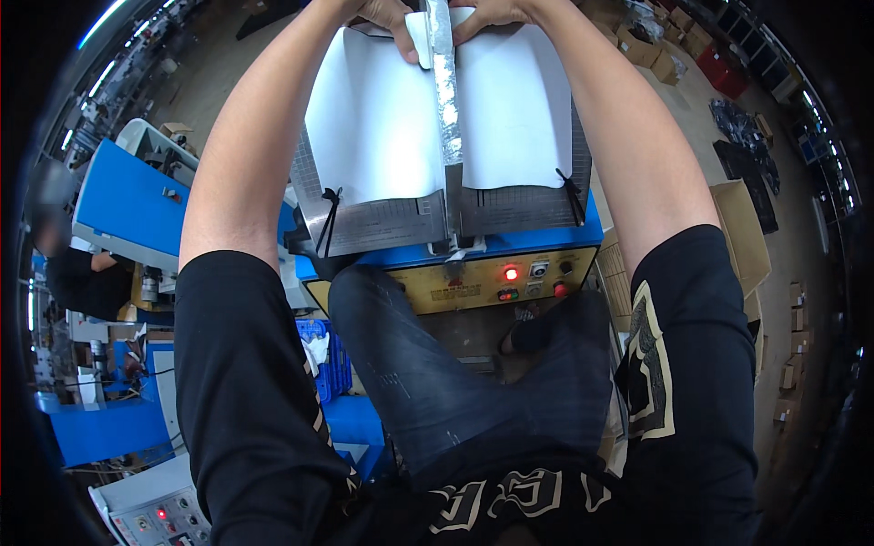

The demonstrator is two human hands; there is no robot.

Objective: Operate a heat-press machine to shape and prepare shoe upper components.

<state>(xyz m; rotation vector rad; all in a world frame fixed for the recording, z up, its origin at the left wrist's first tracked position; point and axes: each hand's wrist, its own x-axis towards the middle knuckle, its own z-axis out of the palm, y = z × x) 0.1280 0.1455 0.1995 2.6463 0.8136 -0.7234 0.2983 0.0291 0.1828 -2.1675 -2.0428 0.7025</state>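
My left hand (390,20) is at the upper edge, its thumb pressed on a small white piece (419,38) beside an upright silver-taped bar (446,100). Across the bar, my right hand (490,13) pinches at the same white piece, thumb pointing down. The upper edge cuts off part of both hands. Beneath them, a white sheet (373,118) on the left and another white sheet (514,109) on the right cover sloping metal plates (391,223). A black cord (330,214) is knotted at the left sheet's lower corner, and another black cord (572,189) at the right one's.
Below the plates is a blue machine with a gold control panel (455,293), a lit red lamp (511,273) and knobs. Other blue machines (132,200) and a seated person (82,273) are at the left. Cardboard boxes (742,237) stand at the right. A blue crate (335,364) sits by my left leg.
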